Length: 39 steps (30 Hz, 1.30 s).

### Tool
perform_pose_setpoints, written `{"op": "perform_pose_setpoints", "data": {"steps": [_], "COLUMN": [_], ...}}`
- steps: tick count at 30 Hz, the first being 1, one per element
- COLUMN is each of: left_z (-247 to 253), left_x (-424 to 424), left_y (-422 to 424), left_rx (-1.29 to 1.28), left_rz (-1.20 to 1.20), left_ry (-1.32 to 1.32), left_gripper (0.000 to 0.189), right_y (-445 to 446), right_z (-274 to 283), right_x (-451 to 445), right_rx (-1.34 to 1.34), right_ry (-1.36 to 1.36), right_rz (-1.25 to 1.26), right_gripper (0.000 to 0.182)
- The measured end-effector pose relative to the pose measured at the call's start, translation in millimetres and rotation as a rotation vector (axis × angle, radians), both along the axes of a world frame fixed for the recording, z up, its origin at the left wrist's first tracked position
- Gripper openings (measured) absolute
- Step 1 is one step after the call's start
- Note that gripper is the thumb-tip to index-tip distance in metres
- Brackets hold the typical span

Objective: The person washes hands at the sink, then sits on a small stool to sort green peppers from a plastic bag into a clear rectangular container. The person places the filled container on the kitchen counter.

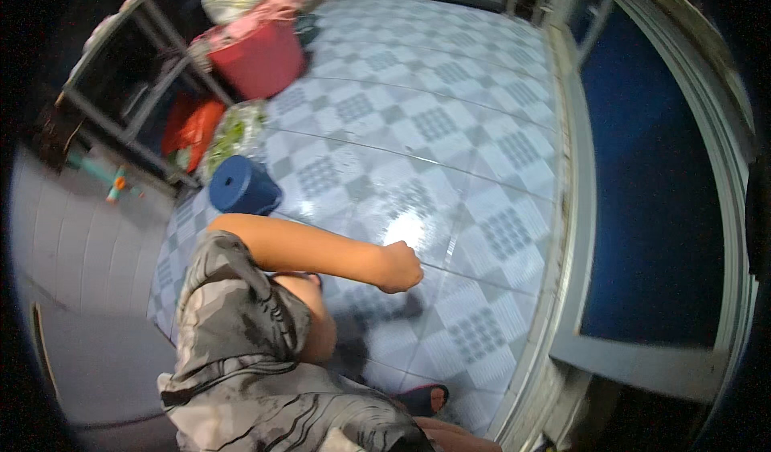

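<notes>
From the left side of the picture my bare left forearm reaches across above the tiled floor. My left hand (400,267) is curled into a fist, seen from its back, and nothing shows in it. My right hand is out of view. Below the arm are my bent knee, patterned grey clothing (241,307) and a foot in a dark open-toed sandal (421,399). Bare skin at the bottom edge is too cut off to name. A round blue plastic stool or upturned tub (244,186) stands on the floor just beyond my elbow.
A clear bag of green leaves (235,133), a red plastic bag (193,130) and a full pink tub (259,60) lie by a metal rack (144,109) at left. A teal tap (117,181) is on the left. Along the right runs a door frame (578,211) with a raised sill.
</notes>
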<state>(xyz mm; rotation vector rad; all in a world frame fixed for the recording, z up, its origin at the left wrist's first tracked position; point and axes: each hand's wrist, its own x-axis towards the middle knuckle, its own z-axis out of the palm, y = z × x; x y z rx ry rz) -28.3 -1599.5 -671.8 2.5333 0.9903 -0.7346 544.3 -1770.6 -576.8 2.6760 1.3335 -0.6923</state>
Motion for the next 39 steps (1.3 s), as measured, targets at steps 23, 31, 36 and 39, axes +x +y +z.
{"op": "perform_pose_setpoints", "data": {"steps": [23,31,36,39], "left_z": [-85.2,-62.5,-77.4,-124.7], "left_x": [-458.3,-460.8,-533.0,-591.6], "left_y": [-133.7,-139.7,-112.9,-110.3], "left_rx": [0.625,0.331,0.971,1.156], "left_rz": [1.604,1.450,1.785,2.028], "left_ry": [-0.225,-0.450,-0.361,0.046], "left_gripper": [0.076,0.053,0.048,0.045], "right_y": [265.5,269.4,298.9,298.9], "right_z": [82.2,39.1,-5.5,-42.7], "right_x": [-710.7,-844.6,-912.7,-975.1], "right_rx": [0.305,-0.059,-0.051,-0.190], "right_ry": [-0.051,-0.040,0.142,0.247], "right_rz": [1.732,2.088,2.247,2.299], "right_gripper": [0.039,0.032,0.028,0.028]}}
